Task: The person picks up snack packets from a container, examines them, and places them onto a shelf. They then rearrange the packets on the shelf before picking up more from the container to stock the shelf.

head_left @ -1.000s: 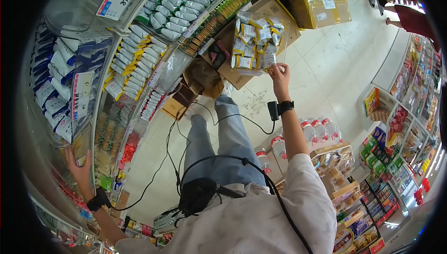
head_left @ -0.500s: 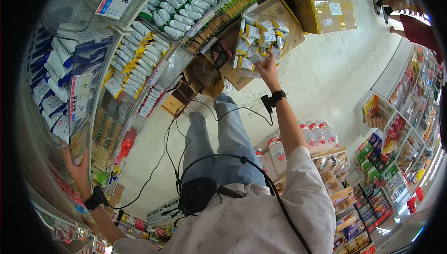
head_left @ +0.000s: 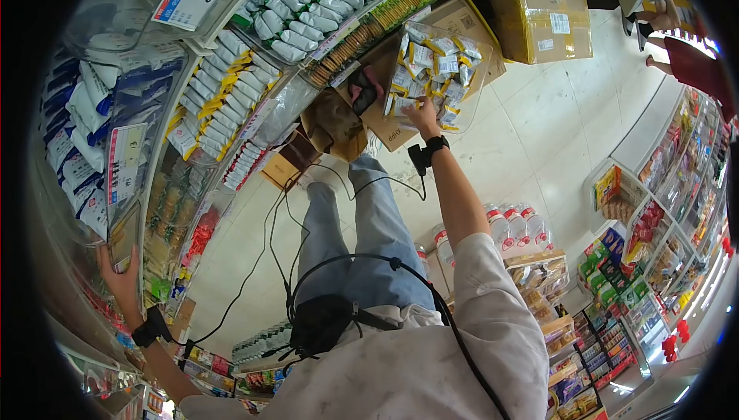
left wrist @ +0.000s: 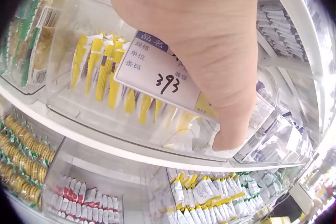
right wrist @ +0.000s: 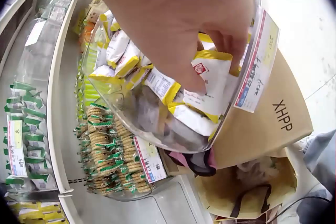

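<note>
My right hand point(head_left: 423, 118) reaches into a clear plastic bin point(head_left: 469, 123) of small white-and-yellow snack packets. Close up in the right wrist view, the thumb and fingers pinch one white packet point(right wrist: 211, 85) with a yellow top edge, near the bin's front wall. A price label point(right wrist: 257, 61) hangs on that wall. On the left, my left hand point(head_left: 122, 281) rests at a shelf bin's front. In the left wrist view its thumb point(left wrist: 231, 137) lies before the clear bin point(left wrist: 68, 95) with yellow-edged packets, partly covering a label point(left wrist: 157, 74) marked 393. The other fingers are hidden there.
Shelf bins with green-white packets point(head_left: 308, 20) and blue-white packets point(head_left: 85, 135) curve along the left and back. A taped carton point(head_left: 543, 23) stands at the back right. A paper bag point(head_left: 335, 127) sits by the feet. Cables point(head_left: 269, 258) run to both wrists. Large bottles point(head_left: 516, 227) stand on the right.
My right hand has moved from the bin's front right corner, across its front edge, and down among the packets toward the left. My left hand stays at its bin.
</note>
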The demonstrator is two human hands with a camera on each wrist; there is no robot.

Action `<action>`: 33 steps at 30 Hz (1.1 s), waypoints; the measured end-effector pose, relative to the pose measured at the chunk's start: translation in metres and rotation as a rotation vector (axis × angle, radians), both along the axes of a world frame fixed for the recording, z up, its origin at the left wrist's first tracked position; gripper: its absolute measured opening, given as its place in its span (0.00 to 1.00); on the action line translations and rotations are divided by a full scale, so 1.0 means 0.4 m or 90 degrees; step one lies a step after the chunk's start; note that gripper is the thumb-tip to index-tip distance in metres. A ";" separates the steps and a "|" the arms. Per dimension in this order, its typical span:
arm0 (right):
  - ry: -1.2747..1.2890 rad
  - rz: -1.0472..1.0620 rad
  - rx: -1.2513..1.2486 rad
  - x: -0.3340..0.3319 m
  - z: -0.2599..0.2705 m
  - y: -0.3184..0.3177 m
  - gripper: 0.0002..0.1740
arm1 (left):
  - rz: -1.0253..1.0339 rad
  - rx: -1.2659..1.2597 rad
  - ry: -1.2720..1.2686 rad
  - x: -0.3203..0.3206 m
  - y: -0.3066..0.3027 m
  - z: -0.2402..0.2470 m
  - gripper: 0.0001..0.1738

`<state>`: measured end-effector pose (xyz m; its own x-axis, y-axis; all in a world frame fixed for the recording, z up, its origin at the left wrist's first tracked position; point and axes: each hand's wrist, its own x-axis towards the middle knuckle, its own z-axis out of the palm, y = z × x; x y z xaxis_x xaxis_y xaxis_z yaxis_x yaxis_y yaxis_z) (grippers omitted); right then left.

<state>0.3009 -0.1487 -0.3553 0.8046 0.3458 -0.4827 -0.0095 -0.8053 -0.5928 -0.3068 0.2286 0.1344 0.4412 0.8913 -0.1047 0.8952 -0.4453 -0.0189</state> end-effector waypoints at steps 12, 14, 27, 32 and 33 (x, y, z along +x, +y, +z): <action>0.048 -0.078 0.061 -0.021 0.108 0.041 0.34 | -0.080 0.005 -0.016 0.071 -0.007 0.009 0.40; 0.026 -0.091 0.055 -0.022 0.162 0.039 0.34 | -0.110 0.013 -0.027 0.087 -0.009 0.006 0.40; 0.205 0.175 0.321 -0.094 0.676 0.068 0.34 | -0.119 -0.027 -0.130 0.256 -0.070 0.119 0.47; 0.257 0.335 0.442 -0.208 1.015 0.188 0.31 | -0.166 0.011 -0.191 0.208 -0.053 0.067 0.47; 0.264 0.384 0.453 -0.245 1.101 0.228 0.32 | -0.169 0.015 -0.197 0.204 -0.052 0.062 0.48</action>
<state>0.2031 -0.0576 0.0849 0.2176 0.9535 -0.2087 -0.0323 -0.2067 -0.9779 -0.2250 0.2077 0.1592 0.6638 0.7426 0.0887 0.7139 -0.6645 0.2210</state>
